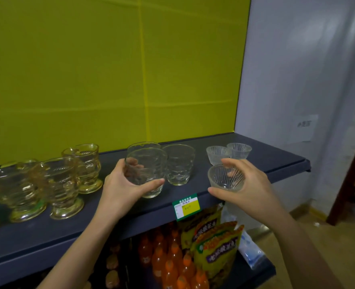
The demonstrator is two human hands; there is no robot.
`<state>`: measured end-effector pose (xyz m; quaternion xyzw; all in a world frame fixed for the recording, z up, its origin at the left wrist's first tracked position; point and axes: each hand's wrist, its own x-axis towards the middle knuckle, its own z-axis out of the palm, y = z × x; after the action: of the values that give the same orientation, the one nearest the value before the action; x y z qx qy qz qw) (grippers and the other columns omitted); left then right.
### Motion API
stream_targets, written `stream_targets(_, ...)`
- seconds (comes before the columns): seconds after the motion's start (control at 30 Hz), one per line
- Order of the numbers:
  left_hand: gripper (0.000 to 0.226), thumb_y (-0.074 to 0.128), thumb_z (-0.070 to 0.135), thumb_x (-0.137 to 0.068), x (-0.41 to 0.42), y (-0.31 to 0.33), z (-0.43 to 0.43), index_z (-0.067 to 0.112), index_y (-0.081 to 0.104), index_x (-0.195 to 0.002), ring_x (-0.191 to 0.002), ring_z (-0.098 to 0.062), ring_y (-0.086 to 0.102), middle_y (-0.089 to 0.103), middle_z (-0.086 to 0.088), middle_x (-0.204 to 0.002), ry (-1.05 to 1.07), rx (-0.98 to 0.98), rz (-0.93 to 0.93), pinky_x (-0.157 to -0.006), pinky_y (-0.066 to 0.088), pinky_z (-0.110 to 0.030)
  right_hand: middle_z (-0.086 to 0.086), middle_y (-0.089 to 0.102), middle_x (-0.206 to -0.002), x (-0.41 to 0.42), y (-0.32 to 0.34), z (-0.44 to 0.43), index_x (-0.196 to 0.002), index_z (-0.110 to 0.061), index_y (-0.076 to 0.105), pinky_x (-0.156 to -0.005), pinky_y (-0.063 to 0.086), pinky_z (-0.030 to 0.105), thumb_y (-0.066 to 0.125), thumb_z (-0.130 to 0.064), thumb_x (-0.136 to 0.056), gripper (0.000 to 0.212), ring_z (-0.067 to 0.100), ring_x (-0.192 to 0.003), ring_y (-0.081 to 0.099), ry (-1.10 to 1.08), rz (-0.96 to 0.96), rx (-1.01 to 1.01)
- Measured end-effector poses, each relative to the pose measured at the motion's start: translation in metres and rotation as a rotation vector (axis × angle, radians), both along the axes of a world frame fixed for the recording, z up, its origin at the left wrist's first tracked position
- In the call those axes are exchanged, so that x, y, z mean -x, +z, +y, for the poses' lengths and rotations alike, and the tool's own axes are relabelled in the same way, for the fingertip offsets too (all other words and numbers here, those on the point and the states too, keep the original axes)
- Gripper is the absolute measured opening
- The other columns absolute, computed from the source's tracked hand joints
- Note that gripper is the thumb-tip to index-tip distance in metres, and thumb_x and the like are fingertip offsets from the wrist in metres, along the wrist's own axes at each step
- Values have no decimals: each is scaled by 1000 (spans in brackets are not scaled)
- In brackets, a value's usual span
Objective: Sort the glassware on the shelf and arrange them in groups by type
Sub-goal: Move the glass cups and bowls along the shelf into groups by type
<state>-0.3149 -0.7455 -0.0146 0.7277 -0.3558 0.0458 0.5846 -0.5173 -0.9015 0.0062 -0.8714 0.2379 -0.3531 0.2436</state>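
Clear glass fills both my hands above the dark blue shelf (255, 149). My left hand (122, 184) is wrapped around a dimpled tumbler (144, 172), thumb low across its front and fingers showing through the glass on the far side; it sits at the front of the shelf, though I cannot tell whether its base rests on the surface. Just behind it stands a second tumbler (144, 145) of the same pattern, and a third tumbler (179, 164) stands just beside it on the right, close enough that they may be touching. My right hand (249, 184) cups a small ribbed bowl (225, 177) from the right, thumb beneath its near edge and fingers curled over the far rim, holding it at the shelf's front edge. Behind it two more ribbed bowls (228, 153) of the same kind stand side by side near the back. Off to the left, apart from the clear pieces, a cluster of amber footed cups (68, 180) crowds the shelf, standing upright and close together. A green and yellow price tag (186, 206) hangs from the shelf's front lip between my wrists. Below it, on the lower shelf, stand orange bottles (168, 259) and yellow snack bags (218, 245).
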Motion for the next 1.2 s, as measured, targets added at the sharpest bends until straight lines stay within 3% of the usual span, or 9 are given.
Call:
stream_targets(0.4, 84, 84, 59, -36, 12, -9, -29, 16, 56, -102, -91, -14, 62, 67, 2, -95, 200, -97, -12, -76, 43, -25, -17, 49, -112, -3, -2, -90, -122, -30, 51, -87, 35, 23, 76, -45, -64, 66, -1, -97, 45, 132, 57, -6)
stream_targets(0.5, 79, 77, 51, -41, 18, -9, -37, 16, 54, -108, -96, -20, 61, 66, -4, -100, 241, -112, 14, -80, 42, -28, -14, 51, -119, -6, -2, -110, -124, -29, 50, -87, 32, 22, 76, -46, -64, 68, 0, -100, 41, 157, 81, -3)
stream_targets(0.6, 89, 79, 52, -46, 27, -7, -42, 14, 47, -120, -102, -20, 59, 62, -4, -106, 277, -145, 27, -82, 40, -27, -11, 52, -126, -9, -4, -127, -126, -28, 49, -88, 33, 23, 75, -47, -64, 70, 3, -104, 42, 191, 91, 4)
stream_targets(0.67, 104, 78, 65, -42, 34, -5, -40, 14, 42, -125, -104, -21, 58, 59, -5, -112, 311, -143, -21, -87, 44, -32, -10, 51, -127, -10, -6, -134, -127, -27, 48, -86, 31, 21, 76, -46, -65, 71, 0, -100, 40, 216, 92, 11)
stream_targets(0.73, 111, 76, 64, -43, 47, -1, -40, 9, 37, -131, -111, -24, 54, 54, -10, -124, 412, -176, -138, -95, 44, -39, -11, 50, -127, -11, -9, -141, -127, -27, 48, -85, 29, 19, 75, -46, -65, 71, -2, -97, 39, 242, 93, 21)
stream_targets(0.87, 85, 74, 53, -64, 75, 7, -44, 3, 44, -126, -112, -31, 49, 54, -16, -120, 642, -228, -444, -92, 40, -39, -12, 49, -125, -12, -12, -153, -127, -28, 47, -82, 27, 18, 74, -47, -67, 69, -4, -94, 37, 289, 88, 30)
stream_targets(0.97, 59, 56, 50, -76, 91, 11, -47, 4, 54, -113, -102, -31, 52, 60, -15, -107, 680, -293, -640, -84, 38, -33, -12, 48, -125, -14, -12, -159, -128, -27, 46, -82, 28, 19, 72, -48, -68, 68, -4, -95, 37, 315, 96, 46)
stream_targets(1.07, 48, 47, 47, -80, 107, 16, -52, 6, 59, -103, -91, -28, 58, 64, -9, -96, 698, -392, -717, -72, 41, -33, -10, 47, -131, -16, -12, -161, -131, -26, 44, -92, 36, 28, 67, -54, -70, 71, 5, -112, 45, 316, 128, 93)
stream_targets(1.2, 42, 46, 44, -81, 121, 19, -57, 7, 62, -94, -79, -28, 63, 67, -6, -87, 714, -534, -780, -58, 48, -32, -10, 47, -134, -14, -10, -161, -134, -26, 40, -96, 39, 35, 58, -62, -72, 74, 13, -125, 40, 292, 182, 198)
